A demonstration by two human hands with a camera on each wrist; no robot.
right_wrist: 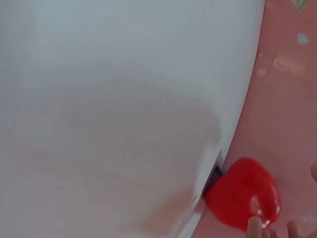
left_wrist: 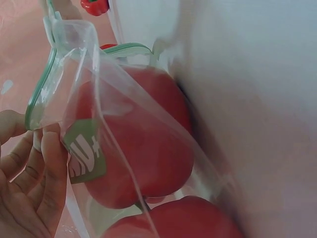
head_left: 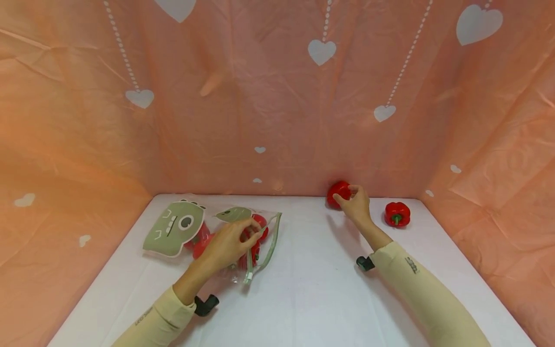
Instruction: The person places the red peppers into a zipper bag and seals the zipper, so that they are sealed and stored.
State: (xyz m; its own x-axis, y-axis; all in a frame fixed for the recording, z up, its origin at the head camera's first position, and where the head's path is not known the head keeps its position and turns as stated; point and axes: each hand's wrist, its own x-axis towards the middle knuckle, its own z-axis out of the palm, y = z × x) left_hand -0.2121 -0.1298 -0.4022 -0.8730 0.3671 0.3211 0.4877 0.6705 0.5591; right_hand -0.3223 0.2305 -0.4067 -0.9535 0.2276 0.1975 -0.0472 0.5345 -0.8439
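Note:
My left hand (head_left: 234, 241) pinches the green zip edge of a clear zip bag (left_wrist: 74, 44) printed with a green cartoon monster. Several red bell peppers (left_wrist: 138, 144) lie inside the bag, seen through the plastic. At the back of the table, my right hand (head_left: 356, 205) reaches over another red bell pepper (head_left: 336, 195), thumb and fingers spread apart. In the right wrist view its fingertips (right_wrist: 254, 227) overlap the lower side of that pepper. A further red bell pepper (head_left: 397, 214) sits to the right of this hand, its green stem facing the front.
A white-covered table (head_left: 312, 289) lies beneath everything. Orange fabric (head_left: 277, 106) with white hearts rises along its back and sides. Dark wrist-camera mounts (head_left: 206, 305) stick out by both cuffs.

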